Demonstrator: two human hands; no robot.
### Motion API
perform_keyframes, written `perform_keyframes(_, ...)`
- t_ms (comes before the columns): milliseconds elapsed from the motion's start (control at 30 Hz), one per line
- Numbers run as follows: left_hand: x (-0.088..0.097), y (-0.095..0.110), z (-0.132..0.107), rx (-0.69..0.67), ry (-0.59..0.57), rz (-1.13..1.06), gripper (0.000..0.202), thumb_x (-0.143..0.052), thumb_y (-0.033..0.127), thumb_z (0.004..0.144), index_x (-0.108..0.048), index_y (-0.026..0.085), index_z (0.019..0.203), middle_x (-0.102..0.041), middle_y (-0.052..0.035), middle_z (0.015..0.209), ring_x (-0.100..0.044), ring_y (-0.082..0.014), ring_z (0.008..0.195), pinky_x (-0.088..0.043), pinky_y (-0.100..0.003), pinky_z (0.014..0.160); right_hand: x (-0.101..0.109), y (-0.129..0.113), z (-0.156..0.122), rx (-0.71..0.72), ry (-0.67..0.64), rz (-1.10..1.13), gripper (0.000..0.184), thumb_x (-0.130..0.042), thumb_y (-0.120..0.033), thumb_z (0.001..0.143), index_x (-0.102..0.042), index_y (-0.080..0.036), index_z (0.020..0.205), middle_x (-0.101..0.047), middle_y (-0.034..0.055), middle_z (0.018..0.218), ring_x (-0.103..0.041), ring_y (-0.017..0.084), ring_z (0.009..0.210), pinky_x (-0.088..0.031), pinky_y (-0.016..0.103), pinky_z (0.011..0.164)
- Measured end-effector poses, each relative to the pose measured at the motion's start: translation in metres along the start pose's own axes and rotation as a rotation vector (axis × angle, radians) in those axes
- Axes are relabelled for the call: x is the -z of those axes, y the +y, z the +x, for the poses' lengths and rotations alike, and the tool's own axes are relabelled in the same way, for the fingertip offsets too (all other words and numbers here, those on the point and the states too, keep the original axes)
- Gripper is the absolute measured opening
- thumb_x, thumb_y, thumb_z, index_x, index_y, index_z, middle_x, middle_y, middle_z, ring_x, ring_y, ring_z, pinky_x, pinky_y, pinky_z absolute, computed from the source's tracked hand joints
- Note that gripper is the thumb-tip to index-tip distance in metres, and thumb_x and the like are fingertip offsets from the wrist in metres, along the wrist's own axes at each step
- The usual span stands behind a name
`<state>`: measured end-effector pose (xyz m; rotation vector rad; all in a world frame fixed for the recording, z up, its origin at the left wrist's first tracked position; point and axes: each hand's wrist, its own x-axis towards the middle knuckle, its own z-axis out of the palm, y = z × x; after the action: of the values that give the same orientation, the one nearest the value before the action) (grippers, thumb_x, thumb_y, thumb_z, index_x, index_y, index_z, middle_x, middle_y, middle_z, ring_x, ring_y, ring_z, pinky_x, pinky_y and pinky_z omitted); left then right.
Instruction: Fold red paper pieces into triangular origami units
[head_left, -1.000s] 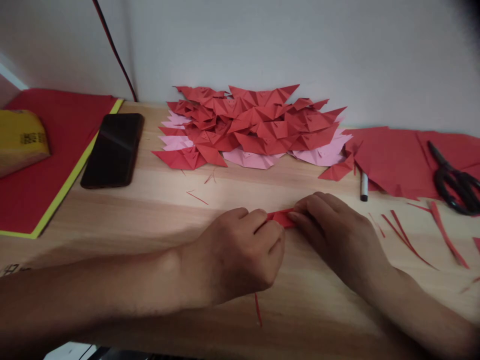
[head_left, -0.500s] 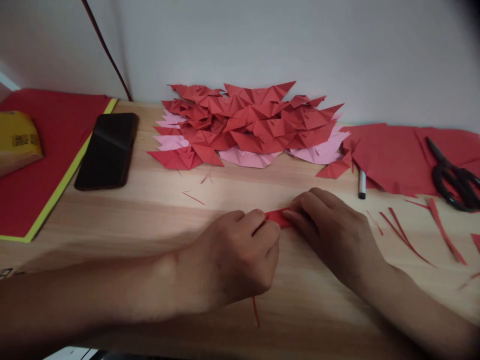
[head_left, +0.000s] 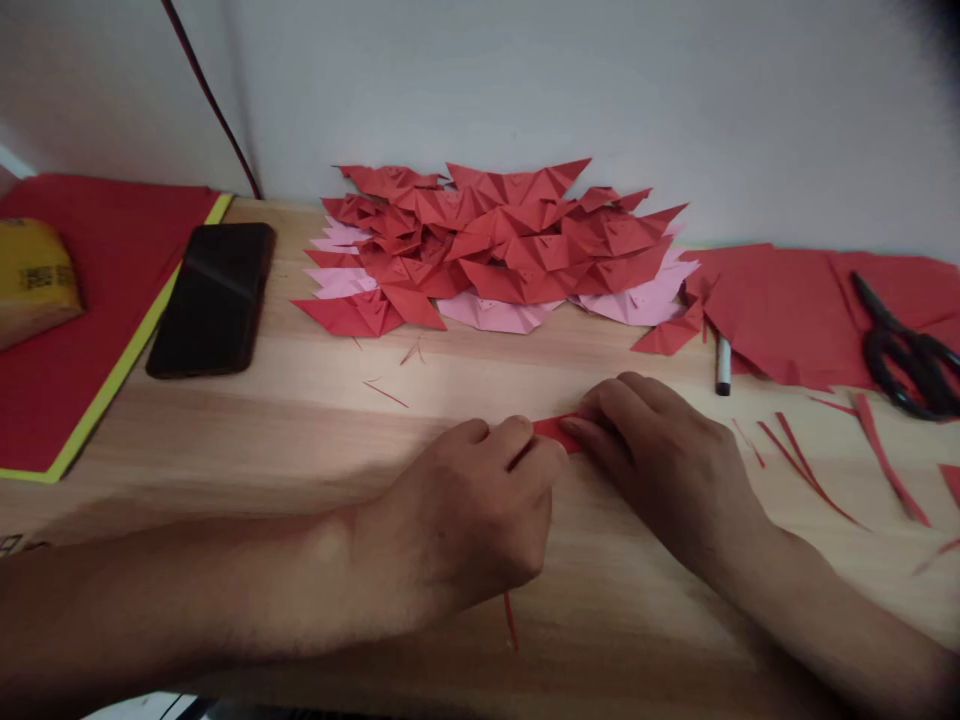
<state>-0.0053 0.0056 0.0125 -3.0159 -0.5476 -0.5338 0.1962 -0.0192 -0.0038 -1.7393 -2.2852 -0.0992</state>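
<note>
Between my two hands is a small piece of red paper [head_left: 554,432], mostly covered by fingers. My left hand [head_left: 480,510] is closed, its curled fingers pinching the paper's left end. The right end sits between the thumb and fingers of my right hand [head_left: 660,455], which is closed on it too. Beyond the hands, a pile of folded red paper shapes [head_left: 510,240] with pointed ends leans near the wall. Pink folded shapes [head_left: 499,316] of the same sort show along its lower edge.
Black scissors [head_left: 896,350] lie on red paper sheets [head_left: 795,315] at right, beside a white marker [head_left: 723,368]. Thin red paper strips [head_left: 889,460] are scattered nearer me. A black phone [head_left: 214,300] and a yellow packet [head_left: 37,280] on red sheets [head_left: 112,370] are at left.
My left fingers have shifted slightly on the red paper, the index finger moving a little to the right. My right hand keeps its hold, almost still. The view has tilted very slightly.
</note>
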Motion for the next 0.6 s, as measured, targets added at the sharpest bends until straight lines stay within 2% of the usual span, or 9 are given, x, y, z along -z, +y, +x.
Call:
perform_keyframes(100, -0.0014, 0.0019, 0.0004, 0.017, 0.005, 0.008, 0.021, -0.05, 0.011, 0.09, -0.068, 0.008, 0.097, -0.069, -0.0104, 0.099, -0.062, -0.0217, 0.081, -0.051, -0.033, 0.059, 0.0007, -0.0004, 0.0002, 0.004, -0.005, -0.007, 0.027, -0.048, -0.037, 0.096, -0.049, -0.02, 0.075, -0.054, 0.0012, 0.073, -0.053, 0.016, 0.066, -0.037, 0.028, 0.056)
perform_keyframes(200, -0.0051, 0.0032, -0.001, -0.002, 0.084, 0.048, 0.022, -0.05, 0.011, 0.091, -0.069, 0.006, 0.1, -0.068, -0.0134, 0.114, -0.063, -0.0262, 0.102, -0.054, -0.037, 0.08, 0.0014, -0.0012, 0.0008, 0.011, -0.001, -0.002, 0.024, -0.047, -0.033, 0.096, -0.05, -0.019, 0.077, -0.055, 0.0015, 0.073, -0.053, 0.017, 0.067, -0.038, 0.028, 0.057)
perform_keyframes(300, -0.008, 0.0044, -0.0029, -0.029, 0.091, 0.081, 0.026, -0.05, 0.011, 0.091, -0.068, 0.001, 0.105, -0.068, -0.0176, 0.115, -0.062, -0.0282, 0.111, -0.051, -0.04, 0.095, 0.0014, -0.0027, 0.0019, 0.011, 0.002, 0.008, 0.022, -0.045, -0.03, 0.096, -0.051, -0.019, 0.078, -0.055, 0.0022, 0.074, -0.054, 0.017, 0.067, -0.039, 0.029, 0.059)
perform_keyframes(433, -0.0083, 0.0051, -0.0037, -0.032, 0.086, 0.1, 0.029, -0.048, 0.01, 0.09, -0.068, -0.001, 0.108, -0.068, -0.0187, 0.114, -0.064, -0.0279, 0.109, -0.051, -0.039, 0.096, -0.0009, -0.0044, 0.0025, -0.005, 0.003, 0.013, 0.017, -0.045, -0.023, 0.095, -0.055, -0.018, 0.082, -0.057, 0.0041, 0.079, -0.057, 0.018, 0.071, -0.042, 0.029, 0.061)
perform_keyframes(600, -0.0065, 0.0028, -0.0037, -0.071, 0.045, 0.132, 0.029, -0.05, 0.01, 0.089, -0.069, 0.0, 0.107, -0.068, -0.0191, 0.114, -0.063, -0.0293, 0.111, -0.049, -0.041, 0.099, -0.0026, -0.0015, 0.001, -0.014, -0.013, 0.032, 0.014, -0.048, -0.014, 0.092, -0.059, -0.018, 0.098, -0.061, 0.006, 0.092, -0.061, 0.02, 0.079, -0.046, 0.03, 0.065)
